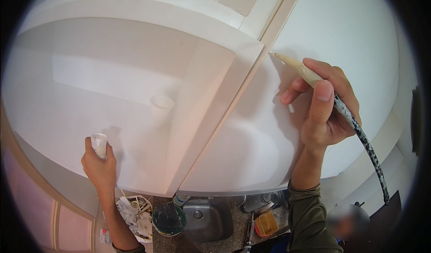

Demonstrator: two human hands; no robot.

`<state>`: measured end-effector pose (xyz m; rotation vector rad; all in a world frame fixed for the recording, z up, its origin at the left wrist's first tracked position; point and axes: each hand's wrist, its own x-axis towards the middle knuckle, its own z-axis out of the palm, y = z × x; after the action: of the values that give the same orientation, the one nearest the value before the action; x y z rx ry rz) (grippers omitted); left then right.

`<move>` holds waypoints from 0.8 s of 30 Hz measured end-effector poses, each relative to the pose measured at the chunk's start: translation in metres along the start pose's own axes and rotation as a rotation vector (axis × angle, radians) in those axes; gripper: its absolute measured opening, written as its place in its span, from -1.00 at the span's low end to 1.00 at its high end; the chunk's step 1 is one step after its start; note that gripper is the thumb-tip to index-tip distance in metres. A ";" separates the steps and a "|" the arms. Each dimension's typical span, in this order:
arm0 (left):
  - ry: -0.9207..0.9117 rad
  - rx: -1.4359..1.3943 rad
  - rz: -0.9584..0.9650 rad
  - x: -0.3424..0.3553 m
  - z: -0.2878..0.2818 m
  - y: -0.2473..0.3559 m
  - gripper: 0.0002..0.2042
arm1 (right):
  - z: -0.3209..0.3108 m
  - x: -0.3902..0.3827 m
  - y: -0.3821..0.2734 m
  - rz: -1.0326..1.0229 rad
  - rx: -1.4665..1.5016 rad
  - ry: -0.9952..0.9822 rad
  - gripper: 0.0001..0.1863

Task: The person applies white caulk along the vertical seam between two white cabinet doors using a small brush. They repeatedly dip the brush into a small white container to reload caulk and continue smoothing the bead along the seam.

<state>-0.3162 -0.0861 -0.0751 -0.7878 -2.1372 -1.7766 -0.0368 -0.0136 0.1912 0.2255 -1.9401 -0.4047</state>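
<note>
My right hand (325,102) is closed around a long, thin paintbrush (301,69) with a paint-smeared cream front end and a black handle speckled white. The brush's tip touches or nearly touches the narrow edge strip (266,58) between two white cabinet panels, at the upper middle. At the lower left, my left hand (99,165) grips a small white cup (98,145), held upright with its rim above the fingers. What the cup contains is hard to make out. Behind that cup is a broad white panel (90,114), on which the hand casts a shadow.
Below are a metal sink (208,219), a dark green bucket (169,219), a white tub of paint-stained scraps (137,219) and a yellow container (267,223). A pale cup-like shape (162,102) shows at the panel. A blurred round shape (346,221) is at lower right.
</note>
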 end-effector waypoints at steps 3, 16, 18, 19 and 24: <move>-0.008 0.007 -0.003 0.000 0.000 -0.001 -0.81 | 0.000 0.000 0.001 -0.003 -0.011 -0.008 -0.69; -0.036 0.002 -0.025 0.001 -0.001 0.000 -0.79 | 0.001 0.000 0.002 0.015 0.102 0.036 -0.79; -0.044 0.020 -0.045 0.002 -0.002 -0.001 -0.77 | 0.000 0.000 0.001 0.031 0.087 0.019 -0.79; -0.041 0.033 -0.046 0.003 -0.002 -0.002 -0.77 | 0.000 0.000 0.001 0.039 0.080 0.010 -0.79; -0.043 0.027 -0.049 0.002 -0.001 0.000 -0.77 | 0.000 -0.001 0.002 0.026 0.086 0.021 -0.79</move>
<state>-0.3185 -0.0864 -0.0741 -0.7803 -2.2210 -1.7663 -0.0363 -0.0114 0.1916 0.2590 -1.9400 -0.3016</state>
